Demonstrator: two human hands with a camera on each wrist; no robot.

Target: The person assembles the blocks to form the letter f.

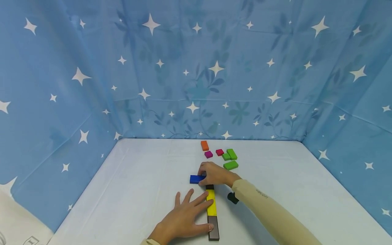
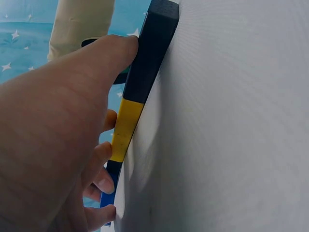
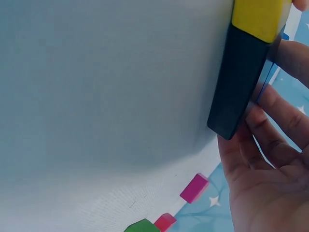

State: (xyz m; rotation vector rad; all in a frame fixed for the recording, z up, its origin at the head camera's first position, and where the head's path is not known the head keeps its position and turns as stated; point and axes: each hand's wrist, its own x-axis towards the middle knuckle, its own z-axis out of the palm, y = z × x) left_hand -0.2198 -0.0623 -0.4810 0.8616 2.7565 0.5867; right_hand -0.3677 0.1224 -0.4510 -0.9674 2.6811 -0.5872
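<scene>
Your right hand (image 1: 216, 174) pinches the blue block (image 1: 195, 179), lower middle of frame; left hand (image 1: 185, 217) is spread across the yellow block (image 1: 212, 211). Blue's probably light, stiff, slickish: grab its long sides.

the right grip (image 1: 215, 173) partly hides the blue block (image 1: 195, 179).

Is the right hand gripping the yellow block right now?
No, in the head view the right hand pinches the blue block, while fingertips of the left hand lie at the yellow block.
</scene>
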